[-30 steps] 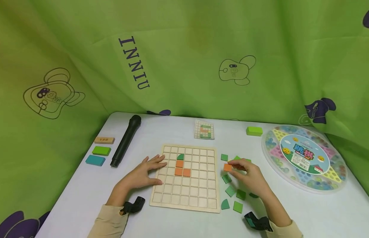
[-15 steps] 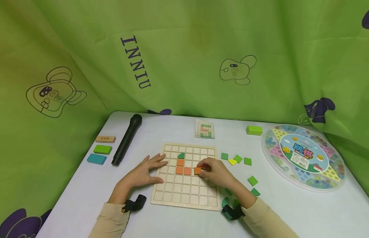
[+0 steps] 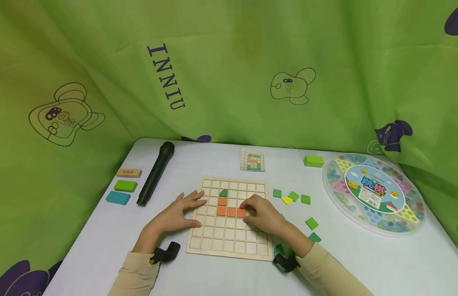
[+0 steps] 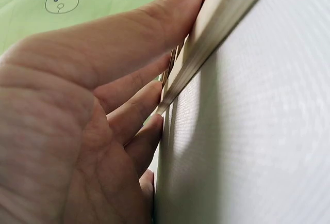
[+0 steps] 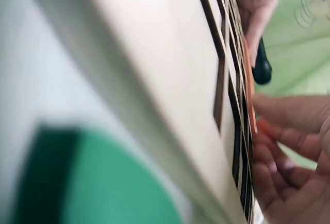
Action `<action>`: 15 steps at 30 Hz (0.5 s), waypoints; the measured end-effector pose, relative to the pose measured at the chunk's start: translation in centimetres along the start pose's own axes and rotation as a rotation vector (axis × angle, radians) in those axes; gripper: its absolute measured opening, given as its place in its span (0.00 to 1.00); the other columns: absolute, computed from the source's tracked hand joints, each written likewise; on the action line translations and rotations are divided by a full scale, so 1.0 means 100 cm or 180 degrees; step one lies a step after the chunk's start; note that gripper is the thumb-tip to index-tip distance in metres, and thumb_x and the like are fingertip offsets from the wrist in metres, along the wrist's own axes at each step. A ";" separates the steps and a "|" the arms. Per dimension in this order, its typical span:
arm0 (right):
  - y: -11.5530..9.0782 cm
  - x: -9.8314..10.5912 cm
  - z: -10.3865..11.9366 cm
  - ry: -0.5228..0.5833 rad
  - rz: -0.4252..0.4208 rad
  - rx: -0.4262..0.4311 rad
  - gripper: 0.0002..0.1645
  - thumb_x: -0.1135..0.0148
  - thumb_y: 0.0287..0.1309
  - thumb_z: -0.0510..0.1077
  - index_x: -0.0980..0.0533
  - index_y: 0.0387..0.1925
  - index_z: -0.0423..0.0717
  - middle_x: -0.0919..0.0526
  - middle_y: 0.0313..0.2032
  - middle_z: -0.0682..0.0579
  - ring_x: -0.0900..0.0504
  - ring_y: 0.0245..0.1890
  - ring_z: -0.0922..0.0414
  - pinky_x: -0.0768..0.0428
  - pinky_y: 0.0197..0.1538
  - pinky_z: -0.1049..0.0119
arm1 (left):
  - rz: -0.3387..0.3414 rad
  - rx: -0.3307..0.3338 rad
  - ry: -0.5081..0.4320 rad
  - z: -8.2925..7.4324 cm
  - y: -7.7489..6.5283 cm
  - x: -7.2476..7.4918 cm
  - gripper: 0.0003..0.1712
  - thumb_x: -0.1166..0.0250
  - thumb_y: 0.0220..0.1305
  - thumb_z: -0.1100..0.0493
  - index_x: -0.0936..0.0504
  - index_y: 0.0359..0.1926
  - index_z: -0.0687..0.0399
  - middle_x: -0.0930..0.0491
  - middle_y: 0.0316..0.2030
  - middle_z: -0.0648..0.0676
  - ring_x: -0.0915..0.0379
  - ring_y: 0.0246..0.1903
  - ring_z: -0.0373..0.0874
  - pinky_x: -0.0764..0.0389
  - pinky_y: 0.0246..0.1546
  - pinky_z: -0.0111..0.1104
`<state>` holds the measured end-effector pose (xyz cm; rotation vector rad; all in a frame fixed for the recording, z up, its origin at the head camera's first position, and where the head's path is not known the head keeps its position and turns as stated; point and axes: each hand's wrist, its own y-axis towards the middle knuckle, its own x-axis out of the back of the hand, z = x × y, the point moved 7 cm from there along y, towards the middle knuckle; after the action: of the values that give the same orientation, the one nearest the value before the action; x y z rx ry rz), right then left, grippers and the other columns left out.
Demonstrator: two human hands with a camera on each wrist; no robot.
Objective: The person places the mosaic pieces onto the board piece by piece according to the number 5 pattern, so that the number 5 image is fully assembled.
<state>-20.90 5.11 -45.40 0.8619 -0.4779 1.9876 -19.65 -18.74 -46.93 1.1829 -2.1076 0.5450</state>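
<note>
A wooden grid board (image 3: pixel 229 246) lies on the white table. My left hand (image 3: pixel 177 213) rests along its left edge, fingers spread and thumb on the rim; the left wrist view shows this thumb (image 4: pixel 149 28) against the wooden edge. Over the board's middle, my right hand (image 3: pixel 263 216) pinches an orange square tile (image 3: pixel 240 213) at a cell. That tile lines up with two orange tiles (image 3: pixel 226 211) to its left. Above the leftmost sit another orange tile (image 3: pixel 222 201) and a green quarter-round tile (image 3: pixel 223 193). In the right wrist view, the fingertips touch the orange piece.
Several green tiles (image 3: pixel 311 223) and a yellow tile (image 3: pixel 286 200) lie right of the board, some hidden by the right forearm. A pattern card (image 3: pixel 252 159), black microphone (image 3: pixel 155 174), blocks (image 3: pixel 125 186), a green block (image 3: pixel 314 161) and a round Chinese checkers box (image 3: pixel 374 193) stand around.
My right hand has carried the orange tile leftward from the loose tiles onto the board, and the tile now lies beside the other orange ones. The left hand stays in place.
</note>
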 end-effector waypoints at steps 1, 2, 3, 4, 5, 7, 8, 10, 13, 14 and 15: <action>-0.001 0.002 -0.002 0.0047 0.0003 -0.0003 0.16 0.31 0.52 0.39 0.21 0.45 0.46 0.20 0.43 0.54 0.22 0.44 0.59 0.20 0.49 0.62 | 0.0007 0.0003 -0.0010 0.000 0.000 0.000 0.43 0.27 0.48 0.45 0.29 0.65 0.54 0.43 0.71 0.54 0.55 0.73 0.54 0.65 0.72 0.54; -0.002 0.006 -0.004 0.0062 -0.0017 -0.0008 0.17 0.32 0.53 0.40 0.21 0.46 0.46 0.20 0.44 0.55 0.22 0.45 0.59 0.20 0.50 0.62 | 0.0012 0.0011 -0.0019 0.000 0.000 0.001 0.43 0.27 0.48 0.45 0.30 0.65 0.54 0.43 0.71 0.54 0.56 0.73 0.53 0.65 0.72 0.54; -0.003 0.010 -0.007 0.0087 -0.0049 -0.0019 0.18 0.32 0.54 0.41 0.21 0.47 0.46 0.20 0.45 0.54 0.21 0.47 0.58 0.20 0.51 0.61 | 0.0018 0.0016 -0.0029 0.000 0.000 0.001 0.43 0.27 0.48 0.45 0.30 0.65 0.54 0.43 0.71 0.54 0.56 0.73 0.53 0.65 0.72 0.54; -0.005 0.015 -0.012 0.0137 -0.0089 -0.0043 0.19 0.33 0.54 0.41 0.22 0.49 0.46 0.19 0.46 0.54 0.21 0.48 0.57 0.20 0.51 0.60 | 0.0022 0.0024 -0.0026 0.001 0.000 0.000 0.43 0.27 0.48 0.45 0.30 0.65 0.54 0.43 0.71 0.54 0.56 0.73 0.53 0.65 0.72 0.54; -0.006 0.021 -0.016 0.0170 -0.0151 -0.0055 0.19 0.33 0.55 0.41 0.22 0.50 0.45 0.19 0.47 0.53 0.20 0.48 0.55 0.20 0.52 0.59 | 0.0024 0.0031 -0.0022 0.001 0.000 0.000 0.44 0.28 0.48 0.44 0.30 0.65 0.54 0.43 0.71 0.54 0.56 0.73 0.53 0.66 0.72 0.54; -0.008 0.036 -0.026 0.0153 -0.0304 -0.0111 0.20 0.33 0.55 0.41 0.22 0.51 0.43 0.19 0.48 0.51 0.20 0.49 0.52 0.20 0.52 0.56 | 0.0012 0.0039 -0.0005 0.000 0.000 0.000 0.44 0.28 0.48 0.44 0.30 0.65 0.54 0.43 0.71 0.53 0.56 0.73 0.53 0.65 0.72 0.53; -0.009 0.043 -0.032 0.0153 -0.0375 -0.0152 0.20 0.34 0.55 0.41 0.22 0.51 0.42 0.19 0.48 0.49 0.20 0.50 0.50 0.20 0.52 0.55 | -0.0001 0.0041 -0.0002 0.000 0.000 0.000 0.43 0.28 0.48 0.44 0.30 0.65 0.53 0.43 0.71 0.53 0.56 0.73 0.52 0.65 0.72 0.53; -0.010 0.057 -0.044 0.0138 -0.0485 -0.0234 0.21 0.34 0.55 0.39 0.23 0.52 0.39 0.20 0.49 0.45 0.20 0.50 0.46 0.20 0.52 0.52 | -0.0018 0.0043 0.0008 0.000 0.000 0.001 0.43 0.28 0.48 0.44 0.29 0.65 0.53 0.43 0.71 0.53 0.56 0.73 0.52 0.65 0.72 0.53; -0.011 0.071 -0.063 0.0020 -0.0558 -0.0439 0.22 0.34 0.55 0.39 0.24 0.53 0.38 0.21 0.50 0.42 0.21 0.50 0.44 0.20 0.51 0.51 | -0.0026 0.0052 0.0015 0.001 0.000 0.001 0.43 0.27 0.48 0.45 0.29 0.65 0.52 0.43 0.71 0.52 0.56 0.73 0.52 0.65 0.73 0.52; -0.011 0.074 -0.068 -0.0034 -0.0554 -0.0495 0.22 0.34 0.55 0.39 0.24 0.53 0.38 0.21 0.50 0.42 0.21 0.50 0.44 0.20 0.50 0.51 | -0.0023 0.0057 0.0012 0.001 0.000 0.000 0.43 0.27 0.48 0.45 0.29 0.65 0.52 0.43 0.71 0.52 0.56 0.73 0.52 0.65 0.73 0.52; -0.011 0.077 -0.073 -0.0098 -0.0537 -0.0532 0.23 0.34 0.55 0.39 0.24 0.53 0.37 0.21 0.49 0.41 0.21 0.49 0.44 0.20 0.49 0.51 | -0.0021 0.0062 0.0009 0.002 0.000 0.000 0.43 0.27 0.48 0.45 0.29 0.65 0.52 0.43 0.71 0.52 0.56 0.73 0.52 0.65 0.73 0.52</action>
<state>-25.51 14.65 -44.78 0.8020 -0.5619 1.7564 -19.73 -18.84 -47.07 1.1988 -2.0999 0.5651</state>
